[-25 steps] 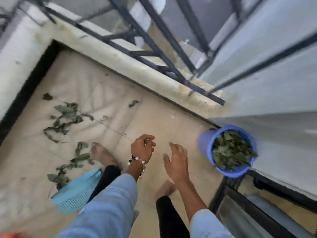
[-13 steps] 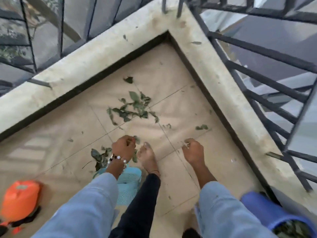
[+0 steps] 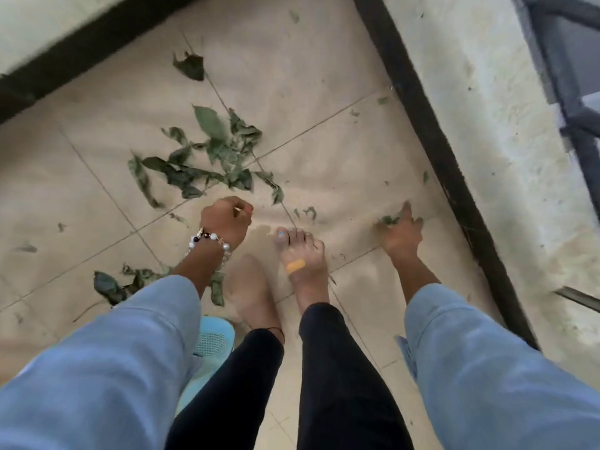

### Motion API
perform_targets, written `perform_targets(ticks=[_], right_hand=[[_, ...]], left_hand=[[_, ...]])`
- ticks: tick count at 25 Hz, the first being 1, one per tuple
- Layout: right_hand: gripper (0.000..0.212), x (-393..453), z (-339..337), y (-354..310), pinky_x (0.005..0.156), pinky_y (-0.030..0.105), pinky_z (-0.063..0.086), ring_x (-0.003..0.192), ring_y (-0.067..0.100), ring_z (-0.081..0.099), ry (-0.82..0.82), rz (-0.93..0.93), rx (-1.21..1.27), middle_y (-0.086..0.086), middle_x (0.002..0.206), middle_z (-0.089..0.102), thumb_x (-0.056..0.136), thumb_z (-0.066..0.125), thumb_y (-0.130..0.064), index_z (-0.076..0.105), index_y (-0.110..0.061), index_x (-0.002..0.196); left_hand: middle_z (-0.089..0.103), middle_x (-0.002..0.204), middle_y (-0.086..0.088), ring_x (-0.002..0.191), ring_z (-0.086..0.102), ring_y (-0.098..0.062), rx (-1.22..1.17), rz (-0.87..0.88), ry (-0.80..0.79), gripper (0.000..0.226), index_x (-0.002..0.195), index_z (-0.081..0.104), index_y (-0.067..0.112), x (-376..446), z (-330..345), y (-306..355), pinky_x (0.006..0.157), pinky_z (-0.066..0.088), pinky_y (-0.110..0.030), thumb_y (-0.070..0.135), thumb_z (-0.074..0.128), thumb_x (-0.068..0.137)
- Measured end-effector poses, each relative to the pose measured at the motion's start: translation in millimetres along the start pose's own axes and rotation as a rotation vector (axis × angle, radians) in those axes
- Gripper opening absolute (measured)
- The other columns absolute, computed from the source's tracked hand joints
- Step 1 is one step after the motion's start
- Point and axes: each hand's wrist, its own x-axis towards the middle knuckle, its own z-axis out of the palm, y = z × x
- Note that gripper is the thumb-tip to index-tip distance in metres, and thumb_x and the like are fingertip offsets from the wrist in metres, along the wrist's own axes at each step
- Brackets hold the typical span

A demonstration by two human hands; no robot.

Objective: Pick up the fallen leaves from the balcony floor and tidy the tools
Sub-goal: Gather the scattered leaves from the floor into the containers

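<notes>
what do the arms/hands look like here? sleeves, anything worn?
Both arms wear loose light blue sleeves down to the forearm. Left hand has a beaded bracelet at the wrist: white and dark beads. Right hand is bare, no jewellery visible.

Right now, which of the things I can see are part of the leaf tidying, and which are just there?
Part of the job:
big leaf pile
leaves by the sleeve
scrap under the right hand
left hand
blue basket

Just there:
bead bracelet
plaster on foot
railing
</notes>
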Motion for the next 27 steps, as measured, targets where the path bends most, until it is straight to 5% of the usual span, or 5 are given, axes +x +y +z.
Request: perform_targets(ticks=[7, 14, 20, 24, 27], right_hand=[[0.032, 65, 93, 3, 0.067, 0.038, 0.049, 0.078, 0.033, 0.064, 0.048, -0.368, -0.458, 0.029, 0.105, 0.062, 0.072, 0.060, 0.010, 0.071, -0.011, 0.094], [0.019, -22, 80, -66, 0.058, 0.033, 0.050, 0.094, 0.032, 0.060, 0.003, -1.217, -0.659, 0.017, 0.107, 0.062, 0.076, 0.059, -0.008, 0.068, -0.007, 0.093], [0.020, -9, 77, -129, 0.068, 0.028, 0.046, 0.089, 0.027, 0.059, -0.088, -1.004, -0.497, 0.012, 0.096, 0.060, 0.079, 0.066, 0.000, 0.070, -0.003, 0.098], [0.053, -41, 108, -168, 0.097, 0.031, 0.042, 0.122, 0.030, 0.041, -0.149, -1.134, -0.637, 0.016, 0.139, 0.042, 0.088, 0.060, -0.004, 0.043, -0.002, 0.138], [0.031, -39, 111, -187, 0.085, 0.026, 0.046, 0.108, 0.025, 0.054, 0.008, -1.043, -0.637, 0.016, 0.125, 0.055, 0.091, 0.053, 0.002, 0.059, 0.000, 0.121]], left_hand=[[0.074, 0.083, -0.010, 0.081, 0.070, -0.026, -0.051, -0.071, -0.021, 0.018, 0.100, 0.070, 0.012, 40, 36, -5, 0.086, 0.055, -0.036, 0.017, 0.054, 0.095], [0.073, 0.080, -0.008, 0.076, 0.068, -0.025, -0.192, -0.207, -0.009, 0.014, 0.092, 0.068, 0.017, 36, 35, -15, 0.080, 0.057, -0.034, 0.018, 0.055, 0.095], [0.068, 0.073, -0.002, 0.059, 0.062, -0.016, -0.498, -0.358, 0.064, 0.018, 0.094, 0.066, 0.013, 33, 18, -20, 0.052, 0.046, -0.022, 0.015, 0.049, 0.097], [0.067, 0.074, -0.004, 0.059, 0.062, -0.019, -0.725, -0.483, 0.115, 0.017, 0.094, 0.064, 0.013, 38, 6, -28, 0.053, 0.047, -0.026, 0.014, 0.047, 0.098], [0.067, 0.074, -0.004, 0.058, 0.061, -0.018, -0.826, -0.516, 0.139, 0.019, 0.089, 0.063, 0.015, 41, -8, -35, 0.052, 0.047, -0.026, 0.014, 0.046, 0.099]])
